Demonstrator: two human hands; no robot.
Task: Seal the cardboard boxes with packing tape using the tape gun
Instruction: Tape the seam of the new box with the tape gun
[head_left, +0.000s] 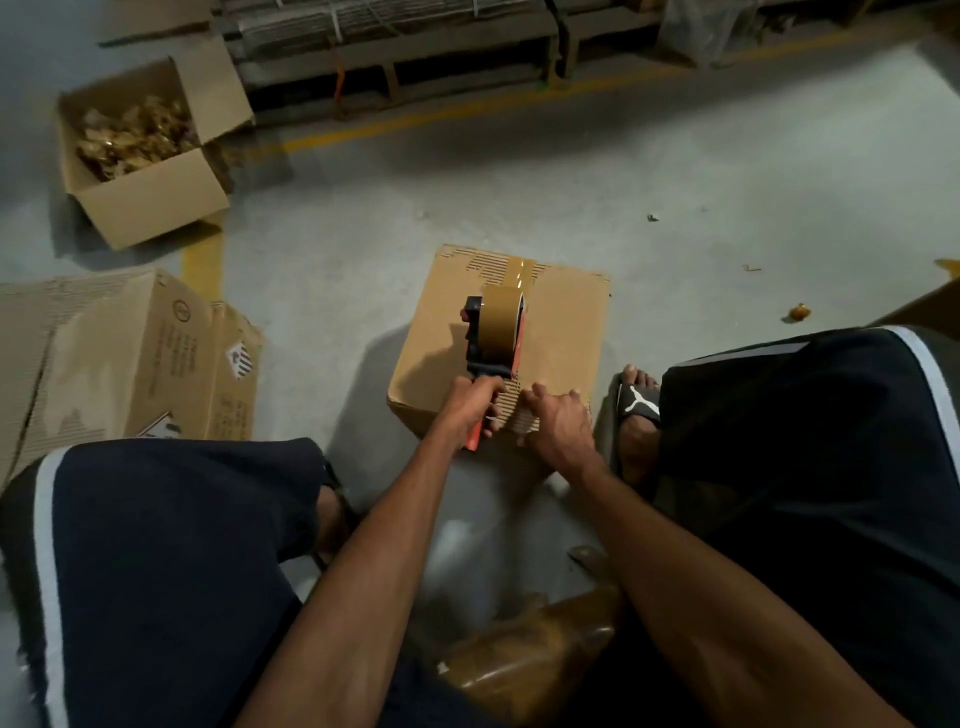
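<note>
The grey concrete floor (675, 171) carries everything here, crossed by a yellow painted line (467, 106) in front of wooden pallets (415, 62) at the far edge. To the person's left a stack of flattened cartons (124, 358) bears printed handling symbols and lines of text too small and blurred to read, and further off an open box (150, 192) holds crumpled brown scraps. Between the person's knees sits the cardboard box (566, 332) being sealed, its flaps closed. A strip of brown tape (524, 270) already shows along the centre seam at the far edge, so this seam looks mostly done, with the near end yet to be pressed and cut, and any other boxes probably still to come. The tape gun (496, 338) stands on the box top over that seam, its brown roll upright. The left hand (470, 405) has its fingers curled round the orange handle at the near edge. The right hand (558, 423) rests on the near top edge of the box just beside it, knuckles bent, seemingly pressing the tape down; I cannot tell if it pinches anything. On the right foot, a black slide sandal (638, 402) shows a white leaping-cat Puma logo.
</note>
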